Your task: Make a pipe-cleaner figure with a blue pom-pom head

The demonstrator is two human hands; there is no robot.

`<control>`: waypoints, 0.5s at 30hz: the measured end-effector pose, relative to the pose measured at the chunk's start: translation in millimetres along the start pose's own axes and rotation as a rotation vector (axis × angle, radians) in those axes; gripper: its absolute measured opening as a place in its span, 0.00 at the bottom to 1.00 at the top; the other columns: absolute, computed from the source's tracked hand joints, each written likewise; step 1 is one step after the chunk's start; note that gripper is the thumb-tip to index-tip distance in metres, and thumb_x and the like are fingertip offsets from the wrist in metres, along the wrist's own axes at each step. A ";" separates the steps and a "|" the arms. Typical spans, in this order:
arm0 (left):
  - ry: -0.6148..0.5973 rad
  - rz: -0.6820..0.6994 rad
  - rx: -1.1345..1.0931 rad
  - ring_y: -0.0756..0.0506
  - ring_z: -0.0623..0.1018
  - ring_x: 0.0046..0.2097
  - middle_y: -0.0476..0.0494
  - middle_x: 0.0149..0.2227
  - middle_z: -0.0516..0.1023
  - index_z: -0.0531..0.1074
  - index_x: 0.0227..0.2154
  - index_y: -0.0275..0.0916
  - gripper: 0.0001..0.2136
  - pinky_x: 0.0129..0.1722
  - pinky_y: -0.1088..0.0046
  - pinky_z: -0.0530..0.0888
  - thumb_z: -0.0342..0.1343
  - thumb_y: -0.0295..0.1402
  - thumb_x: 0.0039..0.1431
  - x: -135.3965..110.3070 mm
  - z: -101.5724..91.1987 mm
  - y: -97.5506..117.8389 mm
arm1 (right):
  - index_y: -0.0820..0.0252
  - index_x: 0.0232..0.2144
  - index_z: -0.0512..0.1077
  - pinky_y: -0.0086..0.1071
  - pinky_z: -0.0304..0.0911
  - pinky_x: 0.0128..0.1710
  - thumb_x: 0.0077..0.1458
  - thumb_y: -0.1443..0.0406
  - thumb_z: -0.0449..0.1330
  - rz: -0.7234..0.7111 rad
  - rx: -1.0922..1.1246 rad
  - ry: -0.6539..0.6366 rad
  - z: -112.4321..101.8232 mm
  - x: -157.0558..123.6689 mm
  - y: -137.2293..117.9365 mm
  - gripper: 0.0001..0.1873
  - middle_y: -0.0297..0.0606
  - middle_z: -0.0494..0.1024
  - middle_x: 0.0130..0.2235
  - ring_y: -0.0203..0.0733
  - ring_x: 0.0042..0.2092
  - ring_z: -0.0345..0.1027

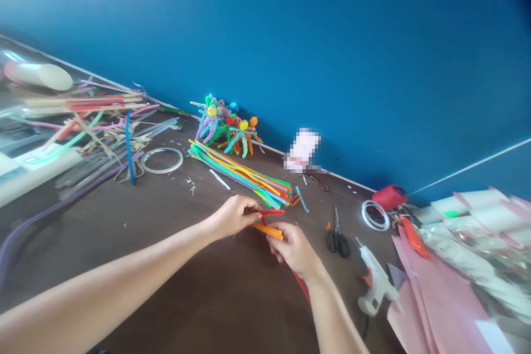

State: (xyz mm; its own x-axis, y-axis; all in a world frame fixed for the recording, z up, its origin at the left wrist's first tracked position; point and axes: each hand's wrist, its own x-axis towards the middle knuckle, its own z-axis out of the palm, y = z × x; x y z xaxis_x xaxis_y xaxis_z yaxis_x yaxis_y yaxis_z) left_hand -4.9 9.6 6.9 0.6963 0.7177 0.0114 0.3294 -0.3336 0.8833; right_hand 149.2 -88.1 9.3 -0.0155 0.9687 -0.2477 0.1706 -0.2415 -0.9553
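Note:
My left hand (233,215) and my right hand (293,248) meet over a dark brown table (174,265). Both are closed round pipe cleaners: the left pinches a red pipe cleaner (271,212), the right grips a short bundle of orange pipe cleaners (267,230). A red strand trails down behind my right wrist. Just beyond my hands lies a pile of straight coloured pipe cleaners (240,172). Several finished pipe-cleaner figures (226,126) stand against the blue wall.
Black scissors (337,237) and a white glue gun (375,282) lie right of my hands, with tape rings (162,160) (374,215), a red spool (390,197) and pink paper sheets (435,298). Sticks and plastic-wrapped supplies (62,116) crowd the left.

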 end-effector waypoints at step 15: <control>-0.169 -0.062 -0.097 0.51 0.69 0.26 0.49 0.23 0.74 0.75 0.27 0.34 0.11 0.26 0.80 0.63 0.53 0.35 0.46 -1.2 -2.3 1.5 | 0.59 0.32 0.73 0.26 0.56 0.21 0.49 0.60 0.56 -0.199 -0.274 0.096 1.3 -5.6 -4.6 0.11 0.32 0.71 0.22 0.33 0.22 0.62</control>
State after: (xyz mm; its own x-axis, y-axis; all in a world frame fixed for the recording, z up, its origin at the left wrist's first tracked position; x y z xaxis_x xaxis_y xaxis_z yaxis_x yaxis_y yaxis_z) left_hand -6.7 9.6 9.2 0.7763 0.6195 -0.1165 0.3182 -0.2256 0.9208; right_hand 147.2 -92.5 14.9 0.0152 0.9994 -0.0319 0.4314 -0.0353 -0.9015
